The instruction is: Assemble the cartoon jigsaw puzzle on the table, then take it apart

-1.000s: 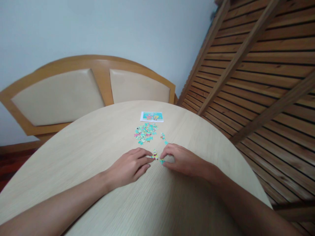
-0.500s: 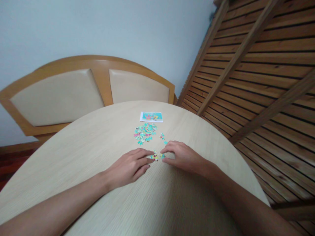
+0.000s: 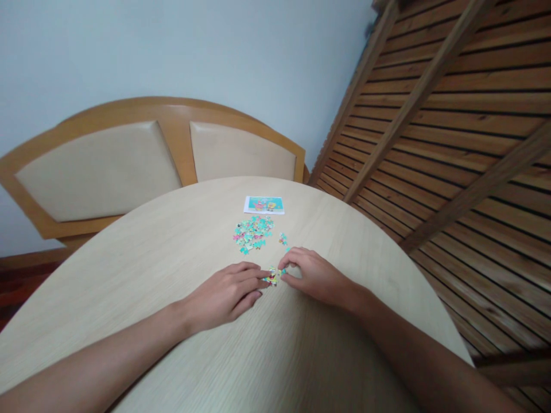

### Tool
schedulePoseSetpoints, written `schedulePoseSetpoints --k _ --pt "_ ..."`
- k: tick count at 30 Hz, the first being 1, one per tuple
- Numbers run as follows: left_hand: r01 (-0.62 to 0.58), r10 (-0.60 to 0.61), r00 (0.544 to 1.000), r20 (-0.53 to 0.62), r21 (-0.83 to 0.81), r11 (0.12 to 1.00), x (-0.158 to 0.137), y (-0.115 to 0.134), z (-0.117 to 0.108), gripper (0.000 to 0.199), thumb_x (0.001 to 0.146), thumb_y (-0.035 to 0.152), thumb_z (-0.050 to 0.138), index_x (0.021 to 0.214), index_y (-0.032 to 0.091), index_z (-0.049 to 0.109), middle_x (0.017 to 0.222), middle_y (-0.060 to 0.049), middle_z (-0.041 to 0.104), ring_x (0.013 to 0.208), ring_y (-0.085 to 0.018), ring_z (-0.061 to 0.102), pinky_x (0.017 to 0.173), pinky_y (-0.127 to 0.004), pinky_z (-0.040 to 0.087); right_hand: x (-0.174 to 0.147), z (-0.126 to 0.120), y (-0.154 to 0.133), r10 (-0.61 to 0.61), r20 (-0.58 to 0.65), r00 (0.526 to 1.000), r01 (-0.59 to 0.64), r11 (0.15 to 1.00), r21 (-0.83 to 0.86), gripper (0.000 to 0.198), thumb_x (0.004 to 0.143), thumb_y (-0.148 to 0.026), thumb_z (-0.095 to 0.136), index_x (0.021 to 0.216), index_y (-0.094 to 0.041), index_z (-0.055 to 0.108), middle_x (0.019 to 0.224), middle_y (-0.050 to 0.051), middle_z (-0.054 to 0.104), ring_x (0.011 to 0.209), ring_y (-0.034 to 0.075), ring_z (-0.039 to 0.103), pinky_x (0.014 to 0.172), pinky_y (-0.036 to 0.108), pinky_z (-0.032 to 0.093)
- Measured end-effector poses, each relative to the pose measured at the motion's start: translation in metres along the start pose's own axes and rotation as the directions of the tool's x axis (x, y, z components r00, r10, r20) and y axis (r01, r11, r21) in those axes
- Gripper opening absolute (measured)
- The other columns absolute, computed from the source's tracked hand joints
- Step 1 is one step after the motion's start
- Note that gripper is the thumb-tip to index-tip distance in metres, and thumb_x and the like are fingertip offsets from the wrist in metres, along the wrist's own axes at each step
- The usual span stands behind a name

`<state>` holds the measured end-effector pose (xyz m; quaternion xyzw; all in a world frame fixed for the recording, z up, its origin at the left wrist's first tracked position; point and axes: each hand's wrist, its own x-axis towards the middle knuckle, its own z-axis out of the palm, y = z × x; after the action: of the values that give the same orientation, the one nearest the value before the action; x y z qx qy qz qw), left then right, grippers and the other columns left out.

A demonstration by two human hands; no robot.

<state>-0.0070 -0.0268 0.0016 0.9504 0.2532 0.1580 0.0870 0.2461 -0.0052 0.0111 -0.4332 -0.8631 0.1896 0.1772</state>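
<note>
On the table lies a small joined cluster of jigsaw puzzle pieces (image 3: 272, 276), mostly yellow with some red and white. My left hand (image 3: 232, 292) rests palm down beside it, fingers stretched out, the fingertips touching and partly covering its left side. Between the thumb and index finger of my right hand (image 3: 312, 274) is a yellow and teal puzzle piece (image 3: 282, 272), close against the cluster's right edge. Whether the two are joined I cannot tell.
Beyond my hands spreads a pile of loose puzzle pieces (image 3: 253, 232). A few pieces (image 3: 283, 238) lie to its right. Behind the pile is a picture card (image 3: 264, 205). A padded wooden chair back (image 3: 172, 149) and a slatted wooden panel (image 3: 430, 172) border the round table (image 3: 172, 246).
My right hand has moved slightly left, bringing its piece up to the cluster. The cluster has shifted a little downward, and my left index finger now lies over it.
</note>
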Motion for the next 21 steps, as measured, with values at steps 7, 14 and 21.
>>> schedulePoseSetpoints --k 7,14,21 --pt "-0.011 0.010 1.000 -0.003 -0.018 1.000 0.0010 0.0002 -0.0007 0.029 0.102 0.021 0.045 0.124 0.021 0.063 0.134 -0.005 0.065 0.123 -0.022 0.057 0.107 -0.042 0.049 0.0018 0.0030 -0.0021 -0.003 -0.030 1.000 0.003 1.000 -0.007 0.009 0.089 -0.023 0.069 0.097 -0.020 0.071 0.097 0.003 0.072 0.093 0.020 0.063 0.087 0.033 0.043" --pt "-0.012 0.012 1.000 0.000 -0.019 1.000 -0.0001 -0.0009 0.0004 0.029 0.102 0.021 0.045 0.125 0.021 0.063 0.136 -0.005 0.064 0.124 -0.022 0.056 0.108 -0.041 0.048 0.0023 0.0036 0.0002 -0.023 -0.039 0.999 0.023 1.000 -0.014 0.010 0.090 -0.027 0.069 0.095 -0.020 0.074 0.098 0.004 0.074 0.094 0.020 0.065 0.087 0.034 0.044" --pt "-0.017 0.017 1.000 -0.008 -0.025 1.000 0.0004 -0.0007 0.0003 0.030 0.102 0.020 0.045 0.126 0.022 0.063 0.135 -0.005 0.064 0.124 -0.022 0.056 0.107 -0.041 0.048 0.0023 0.0020 -0.0016 -0.031 -0.013 0.999 0.031 0.999 -0.035 0.013 0.090 -0.026 0.068 0.097 -0.021 0.077 0.098 0.005 0.074 0.095 0.020 0.066 0.089 0.035 0.046"
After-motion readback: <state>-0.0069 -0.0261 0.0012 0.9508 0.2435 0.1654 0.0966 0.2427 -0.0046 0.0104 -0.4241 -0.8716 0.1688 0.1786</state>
